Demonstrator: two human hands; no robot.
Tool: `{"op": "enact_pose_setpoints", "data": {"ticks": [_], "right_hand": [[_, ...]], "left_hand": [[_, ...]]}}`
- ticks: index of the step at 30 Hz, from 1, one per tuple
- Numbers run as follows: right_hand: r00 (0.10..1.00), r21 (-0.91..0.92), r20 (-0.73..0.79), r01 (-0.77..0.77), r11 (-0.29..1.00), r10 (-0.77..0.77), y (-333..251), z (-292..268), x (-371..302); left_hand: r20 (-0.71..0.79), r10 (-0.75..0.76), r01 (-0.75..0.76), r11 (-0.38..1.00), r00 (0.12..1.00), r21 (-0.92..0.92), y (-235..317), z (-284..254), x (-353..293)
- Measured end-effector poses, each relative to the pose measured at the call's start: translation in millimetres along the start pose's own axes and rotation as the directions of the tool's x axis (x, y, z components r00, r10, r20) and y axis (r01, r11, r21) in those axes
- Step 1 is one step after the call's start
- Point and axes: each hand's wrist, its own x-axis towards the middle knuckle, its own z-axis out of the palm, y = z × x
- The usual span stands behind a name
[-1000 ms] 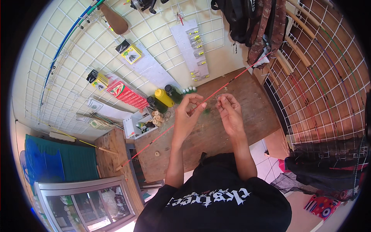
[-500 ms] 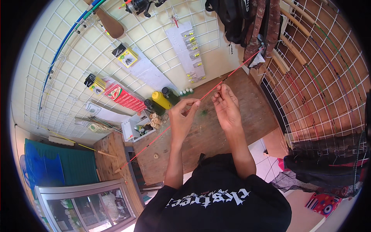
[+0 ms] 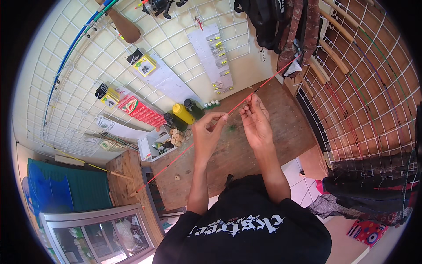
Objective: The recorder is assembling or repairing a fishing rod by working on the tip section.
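A thin red fishing rod [image 3: 169, 165] slants across the workbench, rising from the lower left to the upper right. My left hand [image 3: 208, 134] pinches it between thumb and forefinger near its middle. Farther along, my right hand [image 3: 256, 123] is at the rod beside a dark band [image 3: 256, 90], palm turned up and fingers curled. Its fingertips are pressed together against or just under the rod; whatever they pinch is too small to make out. The rod's far end passes in front of a white cloth or bag [image 3: 293, 67] by the hanging bags.
Below the rod lies a brown wooden workbench [image 3: 290, 127] with a small wooden ring [image 3: 177, 177]. Along its back are a yellow bottle [image 3: 182, 113], dark bottles, and a white box [image 3: 151, 149] beside spools. Wire racks [image 3: 351, 132] with rods stand right; a glass cabinet [image 3: 96, 233] is lower left.
My right hand has shifted slightly up along the rod, its fingertips nearer the dark band. The left hand keeps its pinch in the same place.
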Motion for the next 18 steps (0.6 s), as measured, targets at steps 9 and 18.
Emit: {"op": "enact_pose_setpoints", "data": {"ticks": [9,18], "right_hand": [[1.000,0.020,-0.023,-0.003,1.000,0.003,-0.7,1.1,0.1],[0.999,0.060,-0.036,-0.011,0.998,0.013,-1.8,5.3,-2.4]], "left_hand": [[0.005,-0.027,0.027,1.000,1.000,-0.014,2.8,0.1,-0.8],[0.006,-0.025,0.025,1.000,1.000,0.019,1.6,0.1,-0.3]]}}
